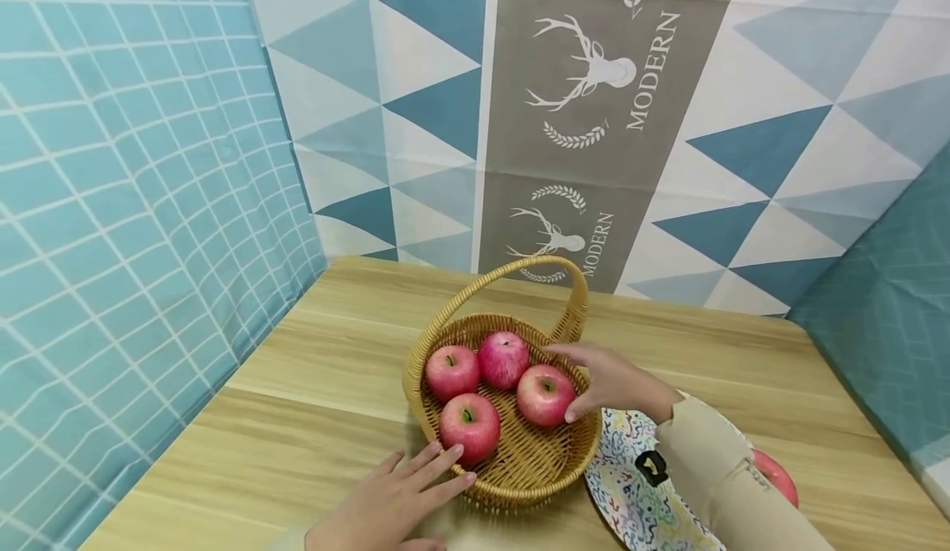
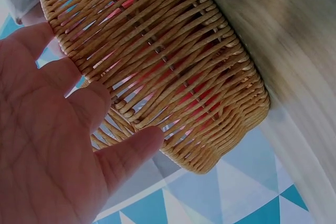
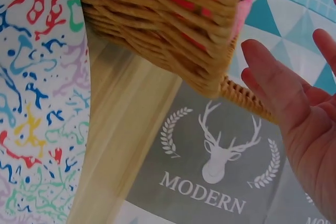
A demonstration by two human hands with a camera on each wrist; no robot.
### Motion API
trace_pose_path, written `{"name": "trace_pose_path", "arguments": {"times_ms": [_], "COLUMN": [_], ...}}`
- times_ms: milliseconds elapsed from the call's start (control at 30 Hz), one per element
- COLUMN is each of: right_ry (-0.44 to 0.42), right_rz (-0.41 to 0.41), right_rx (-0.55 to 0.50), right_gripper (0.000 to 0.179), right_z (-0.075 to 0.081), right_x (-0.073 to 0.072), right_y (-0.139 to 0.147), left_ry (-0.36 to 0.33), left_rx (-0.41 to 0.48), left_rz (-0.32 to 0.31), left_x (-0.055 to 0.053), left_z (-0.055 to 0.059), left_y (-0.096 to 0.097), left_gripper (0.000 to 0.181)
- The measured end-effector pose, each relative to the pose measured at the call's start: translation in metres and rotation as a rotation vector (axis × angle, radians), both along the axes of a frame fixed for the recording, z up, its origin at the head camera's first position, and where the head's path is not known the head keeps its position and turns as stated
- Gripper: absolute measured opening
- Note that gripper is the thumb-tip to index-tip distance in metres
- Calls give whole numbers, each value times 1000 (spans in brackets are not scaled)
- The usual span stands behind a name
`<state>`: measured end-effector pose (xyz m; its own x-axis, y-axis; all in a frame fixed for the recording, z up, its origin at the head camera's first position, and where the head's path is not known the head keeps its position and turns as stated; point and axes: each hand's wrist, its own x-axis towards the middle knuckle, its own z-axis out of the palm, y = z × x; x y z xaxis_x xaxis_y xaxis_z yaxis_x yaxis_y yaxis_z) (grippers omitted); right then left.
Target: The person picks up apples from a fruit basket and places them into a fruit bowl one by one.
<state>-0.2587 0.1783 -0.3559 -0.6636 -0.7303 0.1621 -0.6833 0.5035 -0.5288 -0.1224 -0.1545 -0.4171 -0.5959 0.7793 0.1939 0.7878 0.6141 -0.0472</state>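
Note:
A woven wicker basket (image 1: pixel 530 460) with an arched handle stands on the table, holding several pink-red apples. One apple (image 1: pixel 470 427) lies near its front left rim, another (image 1: pixel 545 395) at the right side. My left hand (image 1: pixel 397 493) touches the front left rim, fingers spread and fairly straight; the left wrist view shows the fingertips and thumb against the wicker wall (image 2: pixel 157 51). Over the right rim, my right hand (image 1: pixel 604 378) reaches in, thumb and fingers parted beside the right-hand apple. In the right wrist view, its loosely bent fingers (image 3: pixel 273 72) hold nothing visible.
Right of the basket lies a white surface with multicoloured squiggles (image 1: pixel 619 485), partly under my right forearm. A red apple (image 1: pixel 775 477) shows behind that sleeve. Patterned cloth (image 1: pixel 430 105) hangs behind the wooden table (image 1: pixel 297 402), with blue checked cloth (image 1: pixel 148 163) at left.

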Motion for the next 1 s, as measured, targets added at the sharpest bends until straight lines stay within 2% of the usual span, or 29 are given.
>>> {"name": "trace_pose_path", "arguments": {"times_ms": [200,367,500,767,833,1000], "right_ry": [44,-30,-46,-42,-42,-103], "right_rz": [-5,-47,-2,84,77,24], "right_rx": [50,142,210,280,304,361], "right_gripper": [86,80,79,69,71,81], "right_z": [-5,-3,-1,-3,-4,-7], "right_x": [-6,-6,-6,-17,-18,-17], "right_y": [-7,-13,-20,-37,-40,-42], "left_ry": [-20,-14,-20,-68,-58,-20], "left_rx": [-11,-30,-42,-60,-62,-99], "left_rz": [17,31,44,66,61,28], "left_x": [3,4,4,0,-1,-2], "left_z": [2,5,7,9,9,9], "left_y": [1,3,6,3,3,3], "left_gripper": [61,63,64,63,62,61]}}
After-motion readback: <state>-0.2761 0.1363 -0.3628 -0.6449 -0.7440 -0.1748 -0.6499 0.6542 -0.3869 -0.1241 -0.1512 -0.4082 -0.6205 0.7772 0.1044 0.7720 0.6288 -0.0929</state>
